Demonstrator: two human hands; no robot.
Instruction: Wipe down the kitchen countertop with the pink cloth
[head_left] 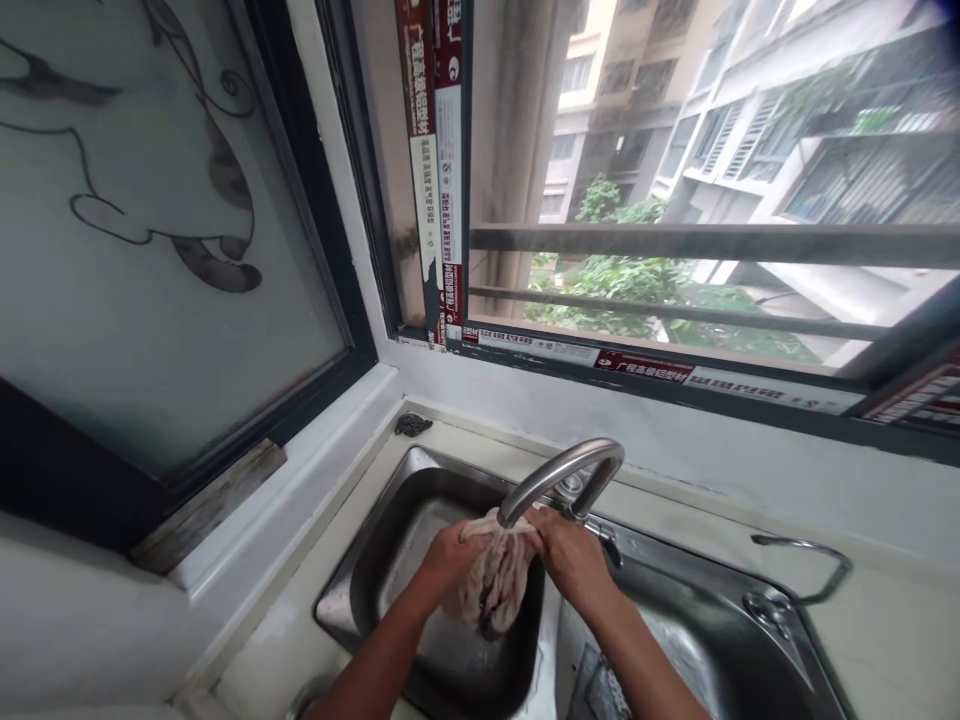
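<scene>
Both of my hands grip a wet-looking, beige cloth [495, 585] with dark patches, hanging in folds over the left basin [401, 560] of a steel sink. My left hand [454, 555] pinches its upper left edge. At the upper right edge, the fingers of my right hand [566, 548] are closed on the fabric, close to the tap's base. Directly above the cloth is the mouth of the curved steel tap [574, 460]. Whether water is running I cannot tell.
A second basin [690, 640] lies to the right, with a plastic packet [596, 685] partly behind my right forearm. A thin bent metal spout [832, 560] rises at the right rim. On the back left corner rests a dark scouring pad [412, 424]. Windows border the counter.
</scene>
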